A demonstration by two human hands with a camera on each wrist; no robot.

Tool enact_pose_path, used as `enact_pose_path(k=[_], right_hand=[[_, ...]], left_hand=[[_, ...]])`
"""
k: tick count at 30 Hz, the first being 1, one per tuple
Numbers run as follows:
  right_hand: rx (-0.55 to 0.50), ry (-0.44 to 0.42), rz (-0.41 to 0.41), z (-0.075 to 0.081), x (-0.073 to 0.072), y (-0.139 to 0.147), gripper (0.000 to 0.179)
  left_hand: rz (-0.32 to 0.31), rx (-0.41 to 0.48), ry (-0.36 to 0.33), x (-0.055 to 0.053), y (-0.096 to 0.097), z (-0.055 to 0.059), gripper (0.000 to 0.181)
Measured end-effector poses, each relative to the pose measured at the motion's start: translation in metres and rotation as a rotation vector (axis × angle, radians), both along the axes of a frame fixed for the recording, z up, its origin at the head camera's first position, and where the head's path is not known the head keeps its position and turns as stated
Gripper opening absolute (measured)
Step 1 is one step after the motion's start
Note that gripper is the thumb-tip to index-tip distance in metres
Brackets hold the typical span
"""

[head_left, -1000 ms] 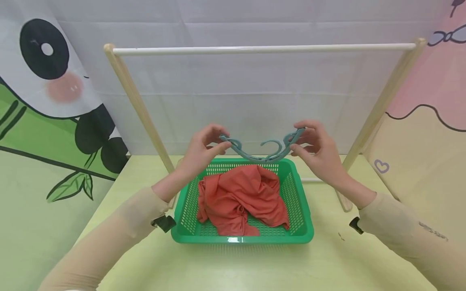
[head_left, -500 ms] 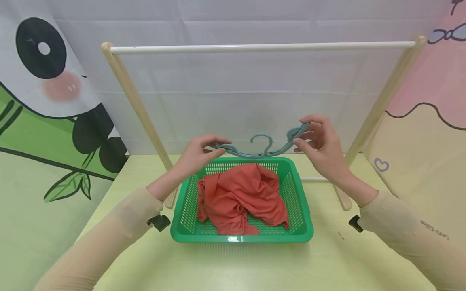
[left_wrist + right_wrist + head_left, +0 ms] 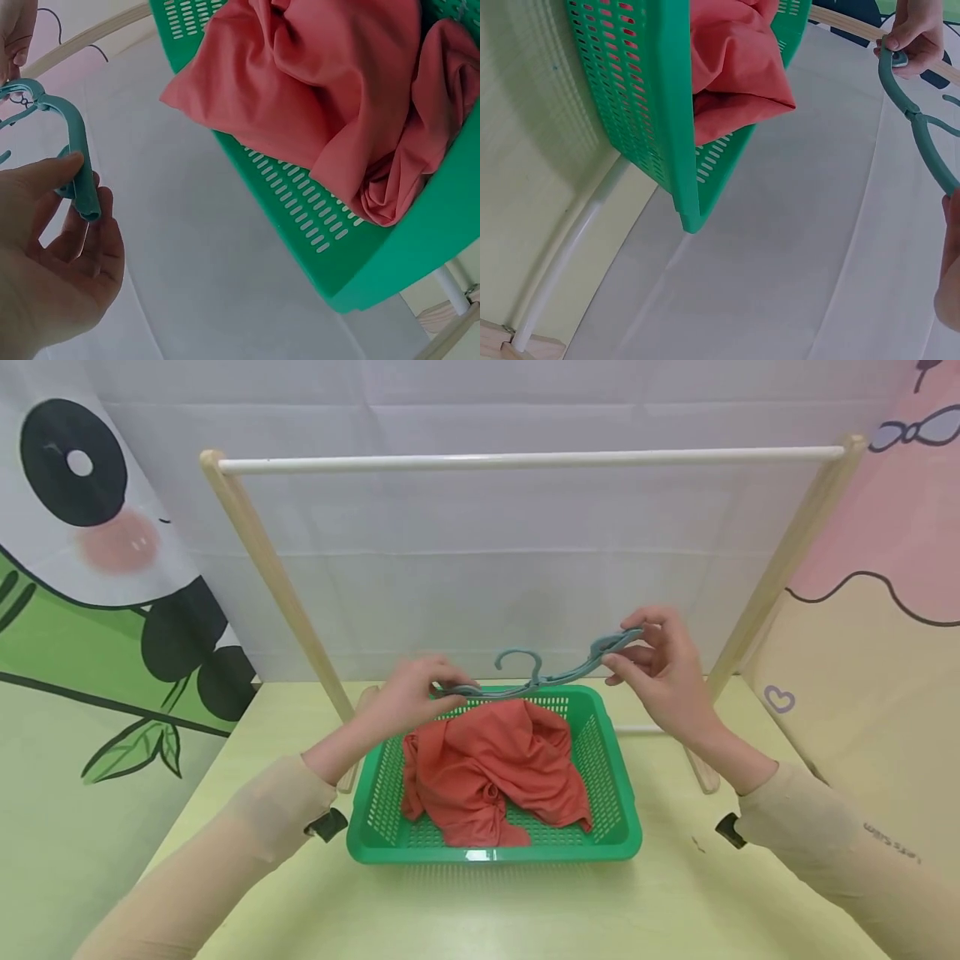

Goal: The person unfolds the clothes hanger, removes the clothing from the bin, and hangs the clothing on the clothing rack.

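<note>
A teal clothes hanger [image 3: 567, 676] is held between both hands over the back rim of a green basket [image 3: 491, 854]. My left hand [image 3: 408, 695] pinches its left end between thumb and fingers; the left wrist view shows the thumb on top of the hanger arm [image 3: 80, 135]. The right end, held higher, is pinched by my right hand [image 3: 660, 672]. The hook points up and curls left. Below, a crumpled red cloth garment [image 3: 487, 760] lies in the basket. In the right wrist view, my right hand [image 3: 951, 255] is partly cut off at the edge.
Behind the basket stands a wooden rack with a white top rail [image 3: 525, 462] and wooden posts [image 3: 787, 568]. A white lower bar [image 3: 636, 729] runs near the table. The basket sits on a pale yellow-green table [image 3: 480, 914]. White cloth backdrop [image 3: 487, 593] hangs behind the rack.
The hanger has turned so its hook rises and shifts left. My left hand has moved down and slightly left; my right hand went a little right, rising and then lowering again.
</note>
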State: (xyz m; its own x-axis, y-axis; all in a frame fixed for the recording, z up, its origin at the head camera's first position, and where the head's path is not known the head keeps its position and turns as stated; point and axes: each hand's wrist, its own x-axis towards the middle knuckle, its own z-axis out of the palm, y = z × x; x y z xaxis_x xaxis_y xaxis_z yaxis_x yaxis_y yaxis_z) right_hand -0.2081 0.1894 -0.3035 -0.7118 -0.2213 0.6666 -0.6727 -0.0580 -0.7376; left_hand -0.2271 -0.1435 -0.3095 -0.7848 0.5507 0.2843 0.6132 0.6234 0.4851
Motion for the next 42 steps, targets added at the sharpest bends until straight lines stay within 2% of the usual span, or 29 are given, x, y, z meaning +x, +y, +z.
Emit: enact_pose_path(k=[5, 7, 10, 13, 15, 18, 21, 29, 32, 36, 42], right_hand=[[0.03, -0.034, 0.018, -0.005, -0.001, 0.004, 0.038], [0.088, -0.049, -0.017, -0.005, -0.001, 0.007, 0.039], [0.303, 0.007, -0.141, -0.004, -0.002, 0.012, 0.043], [0.561, 0.147, -0.274, -0.002, -0.004, 0.017, 0.042], [0.68, 0.239, -0.304, 0.0, -0.005, 0.021, 0.038], [0.78, 0.326, -0.281, 0.004, -0.007, 0.024, 0.034], [0.862, 0.368, -0.245, 0.008, -0.008, 0.026, 0.03], [1.154, 0.361, -0.243, 0.021, -0.004, 0.02, 0.025], [1.206, 0.377, -0.227, 0.022, -0.005, 0.018, 0.022], [1.199, 0.373, -0.204, 0.02, -0.007, 0.017, 0.02], [1.161, 0.254, -0.188, 0.02, -0.01, 0.018, 0.014]], left_hand=[[-0.013, -0.032, -0.004, 0.002, -0.001, 0.001, 0.019], [-0.022, -0.039, -0.02, 0.002, -0.001, 0.003, 0.018], [-0.034, -0.057, -0.047, 0.002, -0.002, 0.005, 0.017], [-0.053, -0.073, -0.073, 0.001, -0.003, 0.008, 0.016], [-0.066, -0.081, -0.085, 0.0, -0.004, 0.009, 0.016], [-0.077, -0.091, -0.09, -0.002, -0.005, 0.009, 0.015], [-0.079, -0.099, -0.092, -0.003, -0.004, 0.009, 0.014], [-0.079, -0.08, -0.089, -0.003, 0.0, 0.012, 0.013], [-0.087, -0.073, -0.089, -0.004, 0.0, 0.015, 0.013], [-0.082, -0.068, -0.099, -0.004, 0.0, 0.02, 0.014], [-0.063, -0.058, -0.136, -0.005, 0.001, 0.028, 0.015]])
